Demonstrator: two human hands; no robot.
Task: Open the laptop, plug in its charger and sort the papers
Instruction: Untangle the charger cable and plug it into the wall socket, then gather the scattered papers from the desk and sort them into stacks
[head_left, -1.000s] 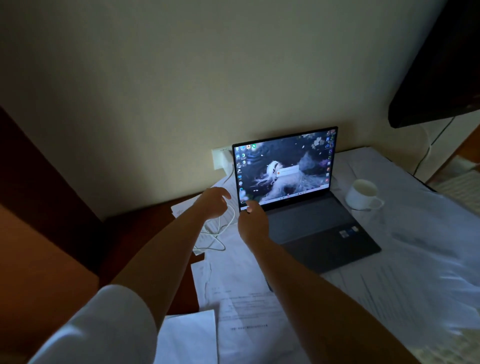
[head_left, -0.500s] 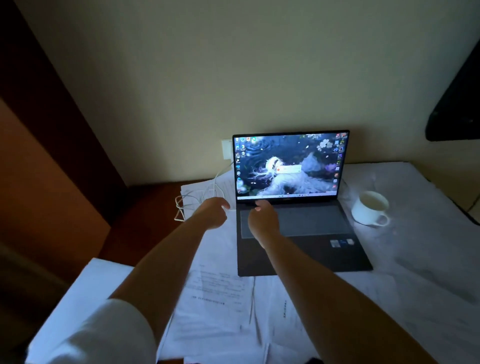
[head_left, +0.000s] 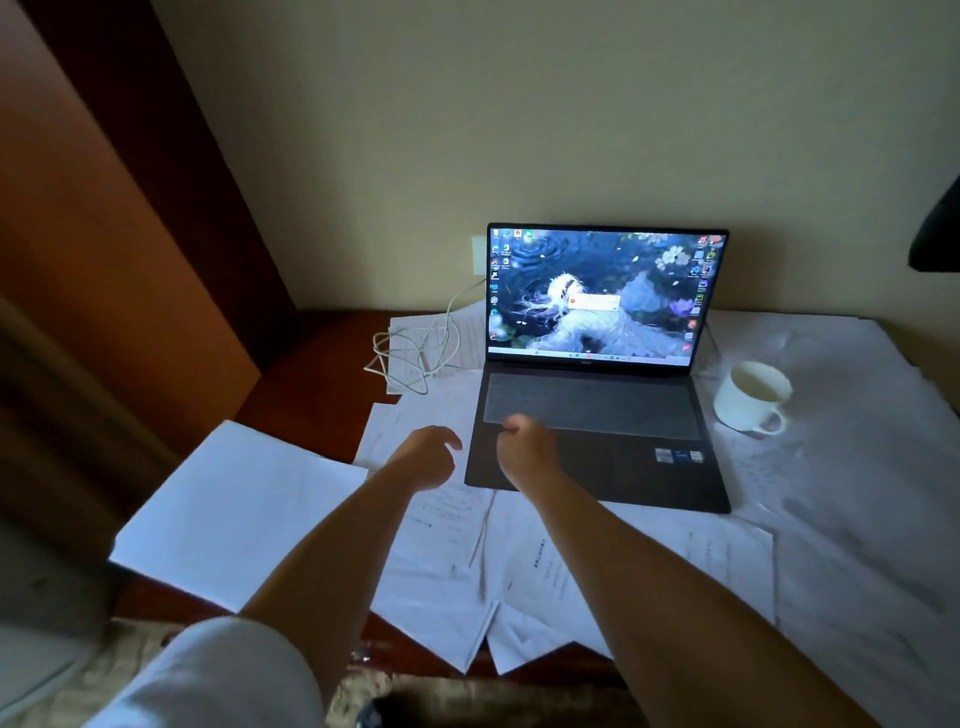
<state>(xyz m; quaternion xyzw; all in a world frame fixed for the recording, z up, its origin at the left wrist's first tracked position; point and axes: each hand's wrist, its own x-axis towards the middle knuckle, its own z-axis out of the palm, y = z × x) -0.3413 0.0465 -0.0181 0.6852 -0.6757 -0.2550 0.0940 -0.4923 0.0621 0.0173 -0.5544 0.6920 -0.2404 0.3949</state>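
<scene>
The dark laptop stands open on the desk with its screen lit. A white charger cable runs from the wall socket and lies coiled on papers left of the laptop. Several printed papers cover the desk around and under the laptop. My left hand hovers over the papers just left of the laptop's front corner, fingers loosely curled, holding nothing. My right hand is over the laptop's front left palm rest, fingers curled; it holds nothing that I can see.
A white mug stands right of the laptop on the papers. A blank white sheet stack lies at the desk's left edge. A brown wooden panel rises on the left. A dark object juts in at the upper right.
Both hands have drawn back from the laptop's left hinge area toward its front corner. The view has shifted and brightened, and the cable coil lies free of my left hand.
</scene>
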